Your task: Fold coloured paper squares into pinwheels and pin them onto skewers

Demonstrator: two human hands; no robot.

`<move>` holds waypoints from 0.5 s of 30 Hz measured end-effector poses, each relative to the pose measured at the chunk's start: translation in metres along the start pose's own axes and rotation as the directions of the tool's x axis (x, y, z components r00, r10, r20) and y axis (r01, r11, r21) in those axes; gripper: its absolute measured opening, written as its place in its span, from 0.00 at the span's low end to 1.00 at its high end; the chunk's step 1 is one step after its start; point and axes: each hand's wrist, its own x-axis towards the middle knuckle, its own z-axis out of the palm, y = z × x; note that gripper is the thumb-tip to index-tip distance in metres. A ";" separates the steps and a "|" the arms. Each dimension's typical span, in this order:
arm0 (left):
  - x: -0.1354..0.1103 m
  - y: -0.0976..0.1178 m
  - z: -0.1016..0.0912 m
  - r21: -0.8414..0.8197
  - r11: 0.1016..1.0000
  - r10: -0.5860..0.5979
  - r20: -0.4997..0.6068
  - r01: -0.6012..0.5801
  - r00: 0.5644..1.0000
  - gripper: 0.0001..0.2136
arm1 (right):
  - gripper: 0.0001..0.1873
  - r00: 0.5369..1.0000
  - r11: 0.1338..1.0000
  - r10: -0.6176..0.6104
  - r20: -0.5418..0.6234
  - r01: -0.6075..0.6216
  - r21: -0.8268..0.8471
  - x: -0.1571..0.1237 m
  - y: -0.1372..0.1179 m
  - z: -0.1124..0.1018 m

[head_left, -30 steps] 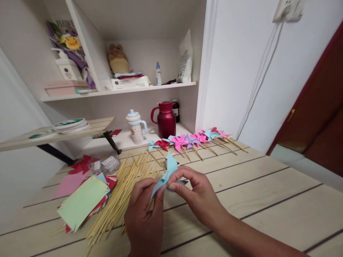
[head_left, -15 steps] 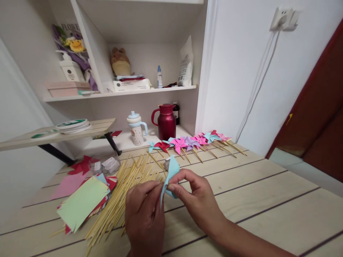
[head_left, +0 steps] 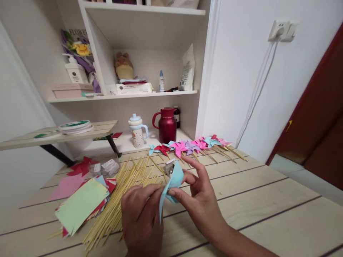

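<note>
A light-blue paper pinwheel [head_left: 175,178], partly folded, is held up over the table between both hands. My left hand [head_left: 144,217] is closed on its left side, fingers curled and the fingertips hidden behind the paper. My right hand [head_left: 199,203] pinches its centre with the thumb, while the index finger is raised off the paper. Just behind the pinwheel stands a small open box [head_left: 169,166] with shiny metal bits in it. Left of my left hand lies a heap of thin wooden sticks [head_left: 118,203].
A stack of coloured paper sheets [head_left: 81,205] lies at the left, near small clear packets [head_left: 108,167]. Finished pinwheels on sticks [head_left: 191,146] line the table's back edge. Behind them stand a red jug [head_left: 167,125] and a white cup [head_left: 137,134]. A small raised shelf [head_left: 107,126] overhangs the left.
My right index finger has lifted away from the paper and straightened. The pinwheel has turned slightly and sits a little lower in view. The camera has tilted up a little.
</note>
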 end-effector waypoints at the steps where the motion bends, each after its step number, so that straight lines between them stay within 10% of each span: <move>1: 0.001 0.000 -0.001 0.012 1.000 0.021 -0.005 -0.021 1.000 0.08 | 0.41 1.000 1.000 0.003 0.018 -0.003 0.015 0.000 -0.001 -0.001; 5: 0.005 -0.003 -0.009 0.050 0.988 0.147 0.050 -0.149 0.988 0.09 | 0.39 0.996 0.999 0.045 0.072 -0.045 0.001 0.000 0.000 -0.006; 10: 0.002 -0.007 -0.017 0.058 0.967 0.240 0.132 -0.249 0.962 0.11 | 0.03 0.987 0.958 -0.125 0.097 0.146 -0.246 0.002 0.003 -0.013; 15: 0.005 0.000 -0.019 0.076 0.961 0.262 0.074 -0.267 0.962 0.10 | 0.06 0.940 0.900 -0.299 0.163 0.334 -0.279 0.002 0.000 -0.015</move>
